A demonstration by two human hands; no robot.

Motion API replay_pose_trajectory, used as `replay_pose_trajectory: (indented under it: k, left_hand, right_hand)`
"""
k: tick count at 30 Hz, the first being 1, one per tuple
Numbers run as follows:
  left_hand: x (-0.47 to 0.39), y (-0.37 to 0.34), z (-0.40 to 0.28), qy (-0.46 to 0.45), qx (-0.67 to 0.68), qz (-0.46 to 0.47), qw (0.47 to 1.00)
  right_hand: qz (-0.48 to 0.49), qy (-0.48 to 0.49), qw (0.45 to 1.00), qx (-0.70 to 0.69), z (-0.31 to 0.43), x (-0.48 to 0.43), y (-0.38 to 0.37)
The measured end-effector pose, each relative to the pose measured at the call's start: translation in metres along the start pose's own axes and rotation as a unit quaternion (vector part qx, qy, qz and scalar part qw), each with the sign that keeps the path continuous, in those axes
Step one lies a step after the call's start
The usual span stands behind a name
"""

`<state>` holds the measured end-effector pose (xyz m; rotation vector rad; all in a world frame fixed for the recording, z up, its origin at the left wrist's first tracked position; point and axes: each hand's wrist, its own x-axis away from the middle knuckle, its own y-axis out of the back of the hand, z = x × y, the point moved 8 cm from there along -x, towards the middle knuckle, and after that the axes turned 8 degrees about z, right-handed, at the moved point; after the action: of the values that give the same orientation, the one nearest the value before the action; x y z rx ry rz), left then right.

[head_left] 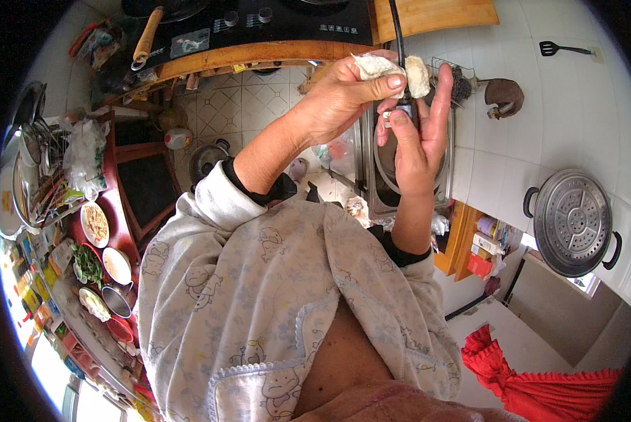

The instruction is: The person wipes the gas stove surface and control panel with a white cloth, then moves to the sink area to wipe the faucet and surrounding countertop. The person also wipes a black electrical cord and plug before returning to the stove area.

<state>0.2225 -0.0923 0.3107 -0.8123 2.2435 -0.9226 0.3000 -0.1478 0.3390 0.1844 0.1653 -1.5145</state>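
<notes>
My left hand (360, 87) pinches a white textured cloth (377, 66) between thumb and fingers. Part of the same cloth, or a second piece, bulges out on the other side of a thin black cord or rod (398, 34). It seems wrapped around that black length, which runs up out of view. Lower down, my right hand (421, 134) holds the thicker black end (406, 112) of it with the thumb bent over; the forefinger points up and away. Small white parts show beside that thumb. Both hands are above a metal sink (372, 174).
A black cooktop (294, 24) with a wooden-handled pan (148, 37) lies ahead. Bowls of food (94, 224) crowd a red surface at left. On the right wall hang a steamer tray (573, 224), a black slotted turner (563, 49) and a brown item (504, 98). A lidded pot (205, 161) stands on the floor.
</notes>
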Motion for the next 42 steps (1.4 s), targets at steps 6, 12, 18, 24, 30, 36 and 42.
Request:
replay_pose_trajectory:
  k: [6,12,18,24,30,36,42]
  left_hand:
    - [-0.003,0.009,-0.007,-0.027,-0.03,-0.08,0.996]
    - [-0.008,0.011,-0.008,-0.012,0.009,-0.087,0.996]
    - [-0.017,0.015,-0.012,-0.014,-0.016,-0.105,0.994]
    - [-0.015,0.014,-0.011,-0.025,-0.096,-0.091,0.991]
    - [-0.015,0.018,-0.012,-0.007,-0.132,-0.055,0.99]
    - [-0.019,0.023,-0.021,-0.055,-0.18,-0.031,0.982]
    - [-0.015,0.032,-0.034,-0.065,-0.337,-0.001,0.939]
  right_hand:
    - [-0.019,0.056,0.972,0.228,0.008,0.002,0.0]
    - [-0.043,0.063,0.958,0.275,0.01,0.002,-0.001]
    - [-0.076,0.045,0.946,0.311,0.007,-0.002,0.0]
    - [-0.113,0.145,0.885,0.428,0.021,-0.012,-0.006]
    - [-0.063,-0.063,0.995,-0.047,-0.012,-0.012,-0.003]
    - [-0.003,-0.146,0.819,-0.556,-0.027,-0.013,-0.026]
    - [0.086,-0.122,0.743,-0.653,-0.018,-0.015,-0.036]
